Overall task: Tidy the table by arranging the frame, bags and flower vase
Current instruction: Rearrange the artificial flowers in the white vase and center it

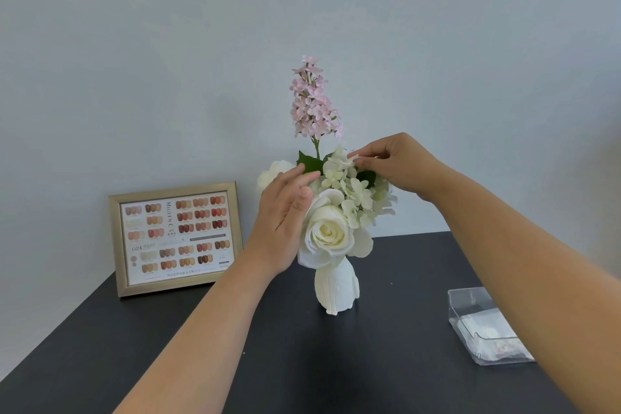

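Note:
A white hand-shaped flower vase (336, 289) stands on the black table (302, 363), near the middle. It holds white roses, pale hydrangea blooms (349, 188) and a tall pink flower spike (314, 101). My left hand (285, 215) rests flat against the left side of the bouquet with its fingers apart. My right hand (393, 161) pinches a pale hydrangea petal at the top right of the bouquet. A gold picture frame (176, 239) with a nail-colour chart leans upright against the wall at the left back of the table.
A clear plastic box (484, 326) holding small white packets lies at the right, partly behind my right forearm. A plain grey wall runs behind the table. The table's left edge slants down toward the lower left.

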